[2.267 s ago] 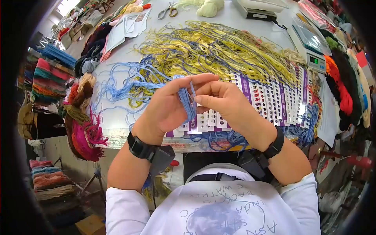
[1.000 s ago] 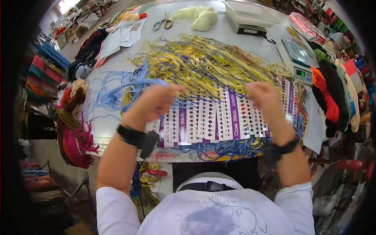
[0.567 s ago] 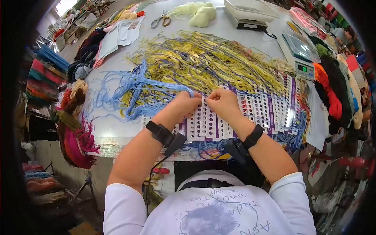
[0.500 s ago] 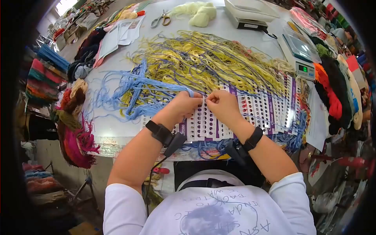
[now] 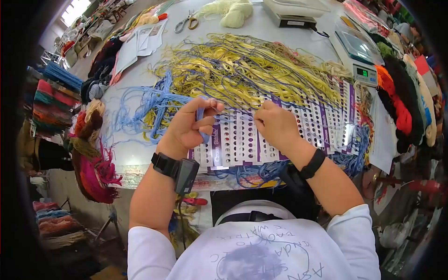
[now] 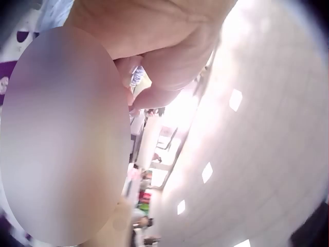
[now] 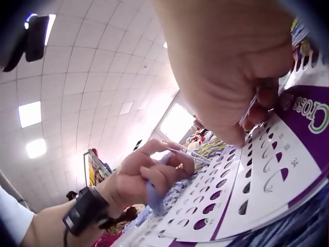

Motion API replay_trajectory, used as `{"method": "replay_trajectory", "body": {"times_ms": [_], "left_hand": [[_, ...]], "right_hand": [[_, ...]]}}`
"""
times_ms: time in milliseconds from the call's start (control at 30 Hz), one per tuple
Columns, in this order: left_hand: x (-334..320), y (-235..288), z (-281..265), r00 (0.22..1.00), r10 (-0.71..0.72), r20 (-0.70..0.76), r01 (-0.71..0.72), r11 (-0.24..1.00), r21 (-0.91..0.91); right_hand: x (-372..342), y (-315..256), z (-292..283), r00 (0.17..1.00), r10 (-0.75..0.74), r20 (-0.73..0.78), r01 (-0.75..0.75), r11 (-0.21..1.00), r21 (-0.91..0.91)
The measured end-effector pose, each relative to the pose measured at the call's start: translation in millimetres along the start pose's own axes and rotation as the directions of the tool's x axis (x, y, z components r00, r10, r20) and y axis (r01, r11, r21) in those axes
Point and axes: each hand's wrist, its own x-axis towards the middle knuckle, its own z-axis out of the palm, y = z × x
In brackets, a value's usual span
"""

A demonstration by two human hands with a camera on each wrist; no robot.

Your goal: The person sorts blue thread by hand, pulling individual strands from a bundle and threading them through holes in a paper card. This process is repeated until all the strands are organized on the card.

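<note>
The left hand [image 5: 189,126] curls its fingers round a light blue yarn bundle [image 5: 199,114], whose strands trail leftward over the table. In the right wrist view the left hand [image 7: 149,177] has the blue yarn [image 7: 154,198] looped through its fingers, and thin strands run from it toward the right hand. The right hand [image 5: 277,126], fingertips pinched together, is over the punched white and purple cards [image 5: 242,140]; in the right wrist view a thin strand shows at its fingers [image 7: 254,116]. The left wrist view shows part of the left hand [image 6: 159,46].
A yellow and blue yarn heap [image 5: 247,70] lies behind the cards. Scissors [image 5: 186,22], pale yarn [image 5: 235,14], paper sheets [image 5: 140,43] and a digital scale [image 5: 357,51] are farther back. Dark blue yarn [image 5: 252,175] lies along the front edge; coloured yarn bundles hang at both sides.
Since half a second ago the hands have moved apart, the left one leftward and turned so that its fingers show, the right one slightly rightward. The blue yarn has shifted with the left hand.
</note>
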Motion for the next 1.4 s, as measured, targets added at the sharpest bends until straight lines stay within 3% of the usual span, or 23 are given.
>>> {"method": "replay_trajectory", "body": {"times_ms": [33,100,200,233,300,333,400,433,533,600,633,767,800,833,900,967,1000,1067,1100,1167,1200,1267,1400], "left_hand": [[-2,0,0,0.999,-0.006,0.041,0.006,1.0,-0.003],[-1,-4,-1,0.997,-0.007,0.08,0.008,1.0,-0.009],[15,-18,2,0.989,-0.038,0.142,-0.006,0.955,0.296],[22,-24,6,0.989,-0.039,0.145,-0.006,0.956,0.294],[31,-36,11,0.997,0.046,0.068,-0.08,0.739,0.668],[31,-37,11,0.997,0.043,0.066,-0.076,0.74,0.668],[32,-38,14,0.979,0.202,-0.014,-0.101,0.55,0.829],[34,-38,16,0.959,0.283,-0.034,-0.098,0.441,0.892],[13,-7,5,0.914,0.384,-0.133,-0.145,0.614,0.776],[-2,34,-37,0.932,0.361,-0.022,-0.276,0.75,0.602],[-8,64,-56,0.965,0.244,-0.096,-0.193,0.908,0.373],[-36,164,-119,0.801,0.502,-0.326,-0.357,0.837,0.414],[-39,171,-112,0.662,0.621,-0.42,-0.453,0.778,0.436],[-44,168,-101,0.546,0.735,-0.403,-0.361,0.64,0.679],[-39,160,-84,0.295,0.907,-0.299,0.095,0.284,0.954],[-28,127,-67,0.4,0.904,-0.147,-0.003,0.162,0.987],[-27,112,-68,0.615,0.788,0.025,-0.091,0.04,0.995],[-31,66,-40,0.872,0.476,0.115,-0.355,0.454,0.817],[-32,38,-2,0.939,0.319,0.126,-0.342,0.842,0.417],[-33,2,30,0.966,0.17,0.197,-0.206,0.961,0.184],[-32,-8,35,0.966,0.172,0.195,-0.208,0.961,0.18],[-30,-24,42,0.944,0.069,0.323,-0.114,0.986,0.122],[-35,-31,51,0.934,0.085,0.347,-0.128,0.986,0.104]], "right_hand": [[1,1,2,1.0,0.0,0.001,0.0,1.0,0.005],[5,5,6,0.96,-0.232,-0.158,0.215,0.969,-0.12],[11,4,5,0.912,-0.314,-0.265,0.303,0.95,-0.081],[12,3,3,0.913,-0.313,-0.263,0.302,0.95,-0.084],[12,-2,-1,0.933,-0.24,-0.268,0.268,0.96,0.074],[11,-4,-1,0.934,-0.237,-0.267,0.266,0.961,0.077],[8,-5,-3,0.996,-0.059,-0.072,0.077,0.958,0.278],[7,1,2,0.996,-0.049,-0.076,0.069,0.958,0.278],[2,24,23,0.986,-0.106,-0.125,0.124,0.981,0.152],[0,28,25,0.988,-0.09,-0.127,0.116,0.971,0.208],[-1,30,24,0.988,-0.086,-0.13,0.117,0.96,0.254],[0,31,24,0.969,-0.123,-0.216,0.18,0.947,0.264],[0,30,22,0.983,-0.086,-0.161,0.129,0.95,0.283],[2,28,19,0.993,-0.054,-0.106,0.084,0.951,0.297],[3,26,17,0.997,-0.005,-0.083,0.034,0.937,0.348],[5,21,14,0.997,0.051,-0.057,-0.024,0.915,0.402],[5,16,9,0.995,0.076,-0.07,-0.036,0.891,0.453],[6,0,1,0.988,0.121,-0.1,-0.046,0.832,0.553],[7,-12,-6,0.989,0.117,-0.091,-0.048,0.832,0.553],[8,-39,-22,0.994,0.093,0.063,-0.108,0.638,0.763],[8,-50,-27,0.994,0.09,0.067,-0.11,0.639,0.762],[4,-65,-34,0.967,0.075,0.243,-0.254,0.295,0.921],[-1,-70,-36,0.952,0.114,0.285,-0.305,0.242,0.921]]}}
